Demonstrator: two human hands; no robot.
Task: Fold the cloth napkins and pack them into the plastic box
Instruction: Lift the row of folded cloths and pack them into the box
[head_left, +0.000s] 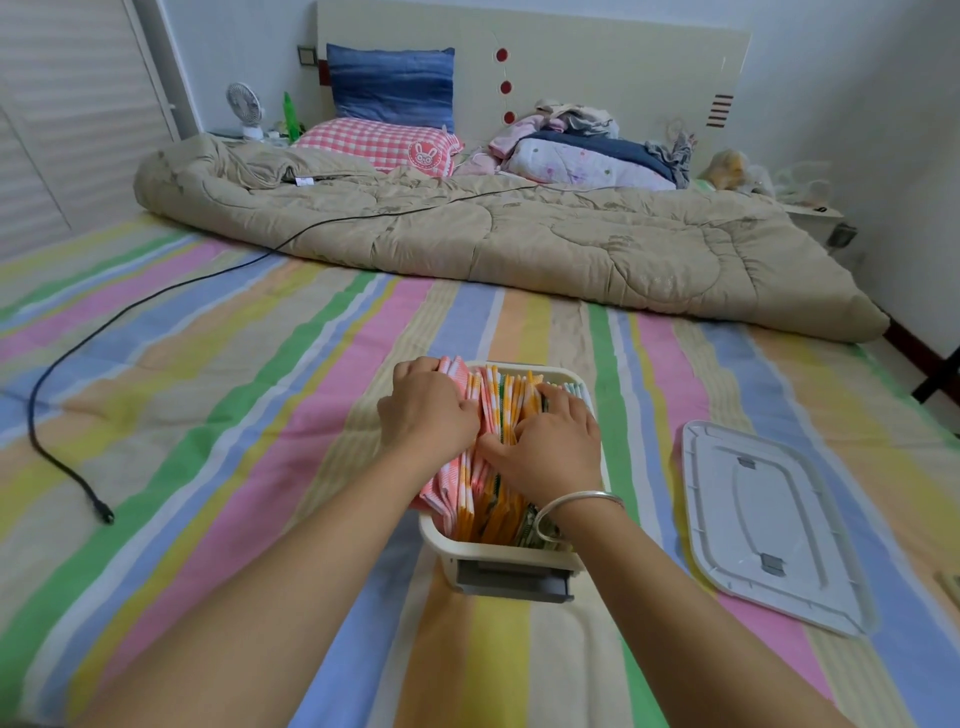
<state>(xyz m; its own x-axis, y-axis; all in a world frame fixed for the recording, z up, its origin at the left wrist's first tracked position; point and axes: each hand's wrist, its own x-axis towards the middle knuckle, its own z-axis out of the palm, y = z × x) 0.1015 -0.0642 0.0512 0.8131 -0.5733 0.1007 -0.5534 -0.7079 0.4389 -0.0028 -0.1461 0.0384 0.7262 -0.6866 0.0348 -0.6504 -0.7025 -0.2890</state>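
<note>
Near centre on the striped bed (208, 415): plastic box (434, 535), crammed with folded napkins (491, 395) standing on edge, pink at left, orange in the middle, green at right. Left hand (428, 410) curled over the top edges of the pink ones, gripping them. Right hand (550, 447) pressing on orange and green, fingers (563, 397) nearly straight, holding nothing. Lid (769, 525) off, lying to the right. Probably light, soft, limp cloth, springy when packed tight. Best pinched in a bunch along the folded edges and pushed down evenly.
</note>
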